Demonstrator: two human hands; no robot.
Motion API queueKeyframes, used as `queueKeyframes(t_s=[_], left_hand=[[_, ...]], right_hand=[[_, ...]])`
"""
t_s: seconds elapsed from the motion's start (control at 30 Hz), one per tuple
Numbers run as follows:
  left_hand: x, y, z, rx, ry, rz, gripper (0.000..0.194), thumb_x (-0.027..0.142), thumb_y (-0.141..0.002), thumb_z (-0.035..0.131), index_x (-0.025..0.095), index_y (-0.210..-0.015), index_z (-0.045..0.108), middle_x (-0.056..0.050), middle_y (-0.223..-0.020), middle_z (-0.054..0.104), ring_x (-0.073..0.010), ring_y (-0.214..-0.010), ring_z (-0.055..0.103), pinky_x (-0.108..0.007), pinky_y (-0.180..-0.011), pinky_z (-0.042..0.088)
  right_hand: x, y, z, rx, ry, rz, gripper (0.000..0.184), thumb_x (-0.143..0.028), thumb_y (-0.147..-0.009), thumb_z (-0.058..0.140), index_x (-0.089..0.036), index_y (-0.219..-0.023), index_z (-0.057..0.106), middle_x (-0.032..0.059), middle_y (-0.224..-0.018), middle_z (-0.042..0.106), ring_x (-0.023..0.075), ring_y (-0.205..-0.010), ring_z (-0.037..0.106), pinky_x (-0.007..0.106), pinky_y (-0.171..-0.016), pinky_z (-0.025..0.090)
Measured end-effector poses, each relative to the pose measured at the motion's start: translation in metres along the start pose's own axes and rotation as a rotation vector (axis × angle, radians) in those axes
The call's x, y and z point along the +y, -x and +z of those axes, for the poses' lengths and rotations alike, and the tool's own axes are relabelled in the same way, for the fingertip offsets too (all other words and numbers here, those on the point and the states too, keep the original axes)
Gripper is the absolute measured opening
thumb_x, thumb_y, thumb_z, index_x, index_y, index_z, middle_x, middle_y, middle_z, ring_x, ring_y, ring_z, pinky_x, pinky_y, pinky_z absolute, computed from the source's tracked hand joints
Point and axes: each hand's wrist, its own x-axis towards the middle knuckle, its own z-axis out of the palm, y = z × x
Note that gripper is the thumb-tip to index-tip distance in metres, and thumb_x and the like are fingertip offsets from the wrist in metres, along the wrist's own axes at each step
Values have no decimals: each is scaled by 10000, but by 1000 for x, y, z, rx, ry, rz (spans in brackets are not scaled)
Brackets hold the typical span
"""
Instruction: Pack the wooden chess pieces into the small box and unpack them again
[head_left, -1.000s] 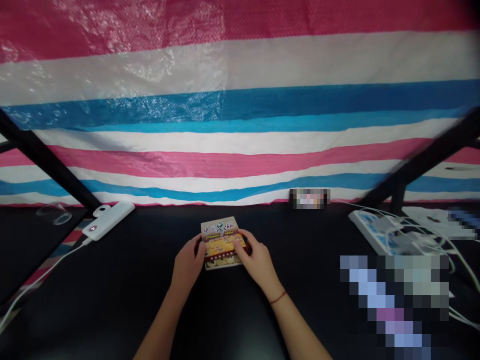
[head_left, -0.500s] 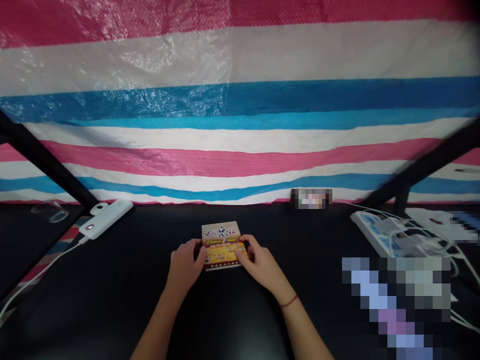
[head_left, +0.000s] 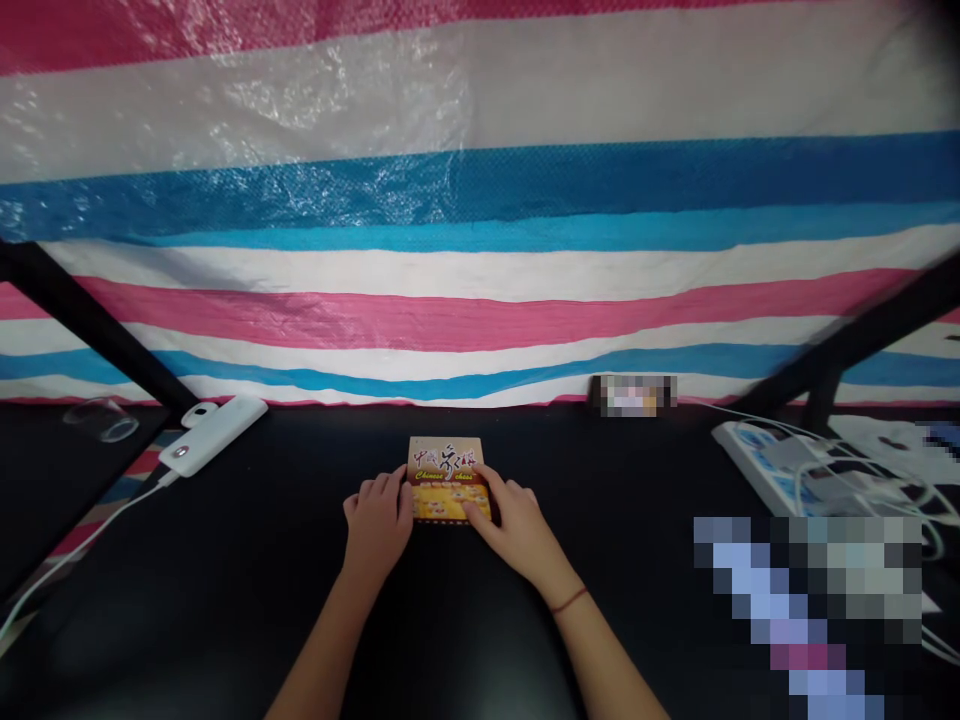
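Near the middle of the black table (head_left: pixel 465 620) is a small Chinese chess box (head_left: pixel 448 480), its tan and yellow printed face turned up toward me. My left hand (head_left: pixel 379 515) grips its left side, fingers at the far edge and thumb along the near side. On the opposite side my right hand (head_left: pixel 517 520) holds the box, with the index finger on the right edge and the thumb over the lower right corner. A thin red string circles my right wrist. The underside of the box is hidden.
At the left, a white power bank (head_left: pixel 214 438) with a cable lies near a clear cup (head_left: pixel 105 420). On the right sit a white power strip (head_left: pixel 765 465) and tangled cables. Striped sheeting (head_left: pixel 480 230) hangs behind, with black slanted bars at both sides.
The box has turned to lie squarer to me, and its near edge sits slightly farther away. Both hands stay on it. The whole view has shifted a little.
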Motion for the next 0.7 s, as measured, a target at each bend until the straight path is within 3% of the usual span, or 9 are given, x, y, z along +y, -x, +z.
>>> queueKeyframes(t_s=[0.13, 0.27, 0.37, 0.47, 0.57, 0.63, 0.7], left_hand=[[-2, -2, 9, 83, -16, 30, 368, 243, -951, 332, 181, -1215, 580, -92, -1030, 683, -237, -951, 590, -383, -807, 379], [-2, 0, 12, 85, 1, 32, 349, 229, -951, 336, 175, -1183, 590, -87, -1030, 682, -230, -957, 586, -380, -820, 366], [-4, -2, 10, 64, 10, -8, 301, 219, -947, 361, 191, -1136, 593, -70, -1034, 684, -215, -985, 593, -359, -830, 357], [-9, -14, 6, 8, -39, -65, 306, 224, -980, 299, 190, -953, 602, -45, -864, 687, -184, -858, 626, -309, -746, 354], [-17, -31, 2, 11, -88, -99, 359, 248, -993, 272, 177, -806, 571, -44, -717, 655, -191, -737, 630, -300, -652, 315], [-21, -41, 1, 17, -106, -91, 325, 276, -974, 336, 182, -759, 561, -40, -695, 655, -197, -708, 630, -298, -621, 283], [-23, -46, 1, 12, -117, -66, 305, 298, -945, 400, 189, -705, 553, -30, -671, 653, -198, -689, 627, -295, -604, 257]], right_hand=[[2, -7, 9, 44, 11, -4, 424, -337, -872, 535, -203, -1273, 505, 73, -965, 670, 232, -848, 579, 360, -804, 376], [5, -7, 12, 72, -4, -27, 381, -321, -851, 549, -214, -1216, 530, 56, -977, 671, 220, -840, 582, 342, -789, 369], [11, -8, 13, 82, -40, -30, 393, -358, -868, 526, -206, -1230, 514, 22, -833, 662, 197, -758, 591, 315, -747, 378], [22, -14, 14, 154, -91, 71, 400, -397, -925, 421, -156, -1237, 490, -22, -646, 598, 167, -611, 576, 267, -633, 375], [32, -29, 12, 206, 109, 162, 272, -346, -937, 391, -181, -939, 608, 5, -650, 615, 158, -608, 583, 255, -580, 324], [34, -39, 11, 180, 285, 186, 301, -311, -926, 421, -195, -714, 600, 30, -647, 634, 159, -611, 586, 262, -567, 279], [34, -47, 10, 162, 360, 208, 349, -297, -919, 442, -193, -615, 578, 45, -613, 635, 159, -581, 577, 270, -547, 232]])
